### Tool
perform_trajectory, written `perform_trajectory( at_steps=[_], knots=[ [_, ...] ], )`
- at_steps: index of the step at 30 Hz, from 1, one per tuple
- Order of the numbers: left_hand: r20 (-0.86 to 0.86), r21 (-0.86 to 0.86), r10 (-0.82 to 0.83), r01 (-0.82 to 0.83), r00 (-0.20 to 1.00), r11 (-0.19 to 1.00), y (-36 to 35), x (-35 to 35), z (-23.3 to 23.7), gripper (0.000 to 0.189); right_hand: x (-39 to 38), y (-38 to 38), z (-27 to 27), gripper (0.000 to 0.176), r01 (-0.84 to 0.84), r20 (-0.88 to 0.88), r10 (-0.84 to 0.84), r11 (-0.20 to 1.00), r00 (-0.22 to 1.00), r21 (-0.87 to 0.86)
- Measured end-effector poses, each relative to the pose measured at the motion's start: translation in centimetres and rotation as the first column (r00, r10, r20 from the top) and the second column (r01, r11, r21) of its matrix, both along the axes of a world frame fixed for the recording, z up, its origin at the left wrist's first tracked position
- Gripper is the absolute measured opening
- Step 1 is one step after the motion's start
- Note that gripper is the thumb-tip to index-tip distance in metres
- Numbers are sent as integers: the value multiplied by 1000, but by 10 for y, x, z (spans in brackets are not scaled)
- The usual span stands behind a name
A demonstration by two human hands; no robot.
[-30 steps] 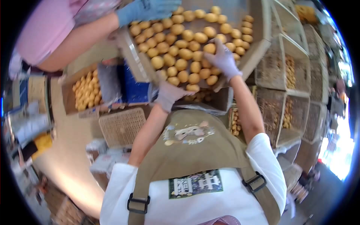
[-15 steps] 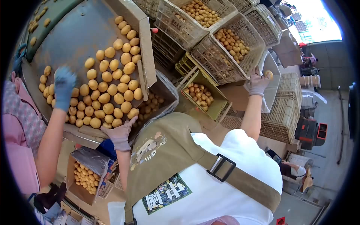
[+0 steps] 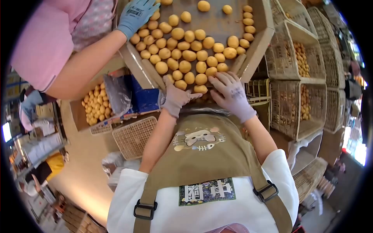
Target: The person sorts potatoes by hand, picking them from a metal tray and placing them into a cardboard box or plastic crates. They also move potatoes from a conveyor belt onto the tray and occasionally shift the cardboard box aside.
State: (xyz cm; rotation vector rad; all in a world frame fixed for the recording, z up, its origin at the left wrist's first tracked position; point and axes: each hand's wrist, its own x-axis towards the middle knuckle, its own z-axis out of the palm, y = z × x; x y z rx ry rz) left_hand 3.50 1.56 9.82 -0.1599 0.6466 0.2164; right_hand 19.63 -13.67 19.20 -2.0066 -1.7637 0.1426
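Observation:
Many round yellow-brown potatoes (image 3: 189,55) lie on a grey sorting tray (image 3: 252,58) in front of me. My left hand (image 3: 177,97), in a light glove, is at the tray's near edge with its fingers apart, beside the lowest potatoes. My right hand (image 3: 232,95), gloved too, rests at the right of the same edge, fingers spread and their tips against potatoes. One potato (image 3: 200,89) sits between my two hands. Neither hand is closed round anything. Below the edge, the box is mostly hidden by my hands and apron.
At upper left a co-worker's blue-gloved hand (image 3: 136,15) touches the potatoes. A cardboard box of potatoes (image 3: 77,116) and an upturned-looking plastic basket (image 3: 134,136) stand at left. Stacked plastic crates (image 3: 285,93) with potatoes rise at right.
The view has turned toward the tray. My right hand has come from the crates at right to the tray edge, and the potato it had is gone from it.

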Motion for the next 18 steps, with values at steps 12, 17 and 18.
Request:
perform_trajectory(
  at_steps=[12,17,18],
  knots=[
    [-113,591,-115,159,987,791,-22,-22,-107,60,29,41,-42,43,221,264,-188,970,946,-99],
    [59,30,-14,12,998,999,-6,-16,-26,54,2,51,-46,65,116,146,-54,879,988,-462],
    [16,107,101,-102,995,989,-10,-6,-15,70,-4,48,-42,66,45,122,25,842,992,-537]
  ],
)
